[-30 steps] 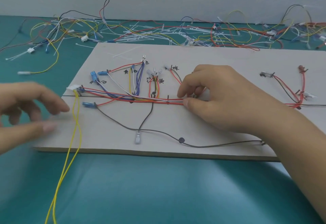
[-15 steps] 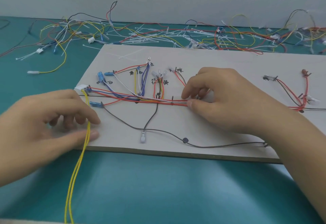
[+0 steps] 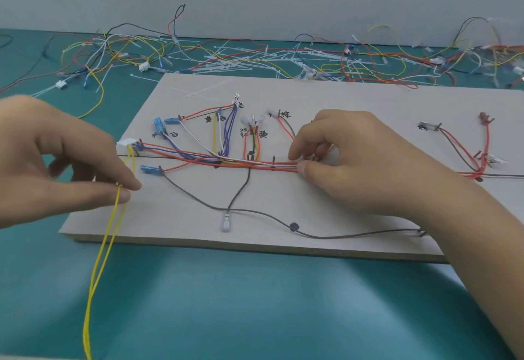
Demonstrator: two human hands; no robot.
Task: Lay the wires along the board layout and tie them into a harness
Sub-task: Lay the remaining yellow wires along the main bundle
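While left hand (image 3: 65, 166) pinches yellow wires (image 3: 106, 243); right hand (image 3: 348, 161) grips bundle (image 3: 255, 164).

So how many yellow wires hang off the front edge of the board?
2 thin yellow wires, side by side: from the white plastic connector, pinched in the left hand, down across the teal table.

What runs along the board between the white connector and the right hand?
Head view: the wire bundle, red, blue and white, runs from the white connector to the right hand.

Left hand (image 3: 56, 166) pinches the yellow wires (image 3: 97, 260) at the board's (image 3: 354, 98) eight o'clock; right hand (image 3: 354, 166) pinches the red bundle (image 3: 255, 164) mid-board.
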